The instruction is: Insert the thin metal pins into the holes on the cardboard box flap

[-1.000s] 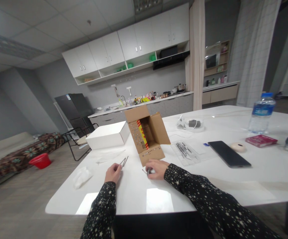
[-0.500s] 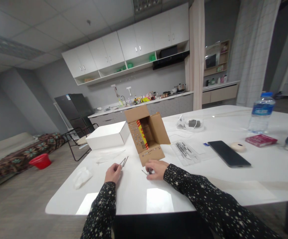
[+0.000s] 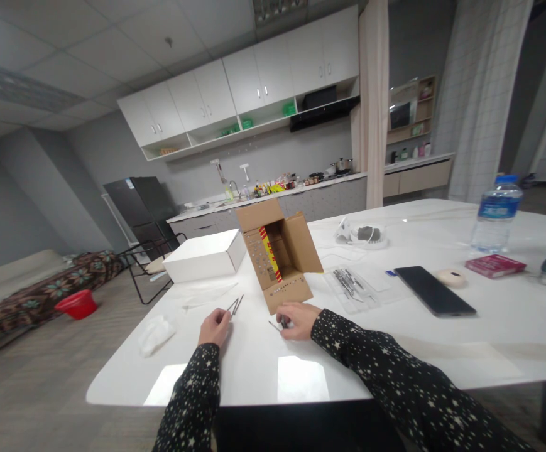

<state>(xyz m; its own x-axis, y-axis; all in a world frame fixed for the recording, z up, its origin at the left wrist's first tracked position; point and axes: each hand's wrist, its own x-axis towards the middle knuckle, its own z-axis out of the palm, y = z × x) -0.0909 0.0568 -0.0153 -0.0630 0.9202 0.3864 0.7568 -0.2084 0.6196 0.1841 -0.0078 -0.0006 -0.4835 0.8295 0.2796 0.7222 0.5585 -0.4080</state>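
Tweezers (image 3: 238,306) are pinched by the left hand (image 3: 215,328), a slim tool (image 3: 274,326) by the right hand (image 3: 297,321), cardboard box (image 3: 291,292) just beyond its fingers.

I see the table (image 3: 249,370) reaching across the lower frame, a carton (image 3: 259,263) sitting near its middle. A box (image 3: 202,256) lies just left of the carton, behind the left hand (image 3: 215,327); the right hand (image 3: 300,321) is just before the carton. To the carton's right lies a tray (image 3: 367,301) with tools (image 3: 347,282) in it, then a phone (image 3: 433,290). A bottle (image 3: 496,216) stands behind, toward the right edge. The counter (image 3: 338,198) runs beyond the table, upper centre.
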